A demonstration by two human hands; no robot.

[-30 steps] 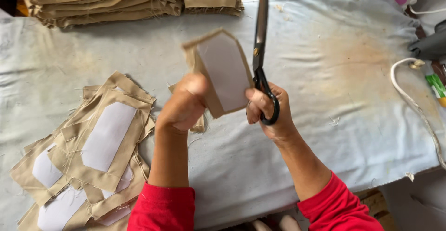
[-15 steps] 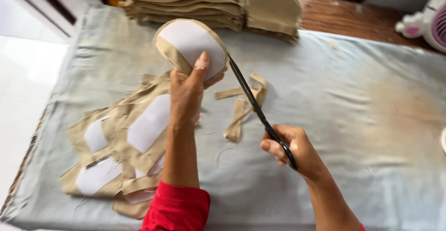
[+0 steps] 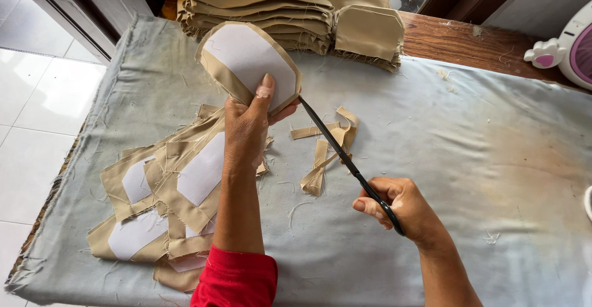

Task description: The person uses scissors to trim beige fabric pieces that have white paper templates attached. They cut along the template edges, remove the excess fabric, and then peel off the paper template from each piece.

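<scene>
— What's on your left?
— A heap of tan pieces [image 3: 166, 190] on the bench [image 3: 481, 159]. Your left hand [image 3: 246, 128] pinches a rounded tan piece [image 3: 250, 60] held up.
— And right?
— Your right hand [image 3: 401, 208] grips black scissors [image 3: 345, 159], blades touching that piece's edge, above trimmed strips [image 3: 324, 153].

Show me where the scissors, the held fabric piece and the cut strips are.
scissors [image 3: 345, 157]: head view, on the black blades near the pivot.
held fabric piece [image 3: 246, 57]: head view, on its white lining.
cut strips [image 3: 320, 159]: head view, on one tan strip.
</scene>
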